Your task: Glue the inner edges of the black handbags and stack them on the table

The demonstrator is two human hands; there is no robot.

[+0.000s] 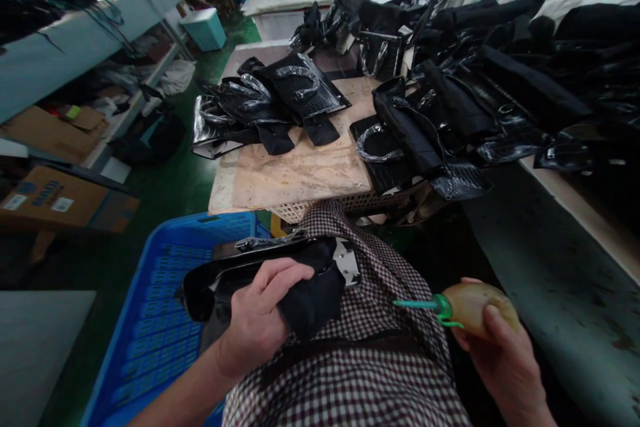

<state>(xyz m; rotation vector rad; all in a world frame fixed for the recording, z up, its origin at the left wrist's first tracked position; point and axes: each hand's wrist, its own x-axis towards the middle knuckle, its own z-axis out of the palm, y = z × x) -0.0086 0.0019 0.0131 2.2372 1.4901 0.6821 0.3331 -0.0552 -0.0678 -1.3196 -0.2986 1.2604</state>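
Observation:
My left hand [263,313] is closed on a black handbag [215,287] lying across my lap, its fingers gripping dark lining fabric. A pale metal-looking plate [347,261] shows at the bag's right end. On the bag's far side a shiny wrapped handle [270,240] can be seen. My right hand [505,347] is wrapped round a yellowish squeeze bottle [473,307] with a green cap and a long green nozzle. The nozzle points left, toward the bag, and stays apart from it. The bag's underside is hidden.
A blue plastic basket [150,320] stands at my left. Ahead, a wooden board [300,173] bears several black bags [300,87]. More black bags [440,120] are heaped to the right. A cardboard box [60,200] and a workbench [120,13] are at the left.

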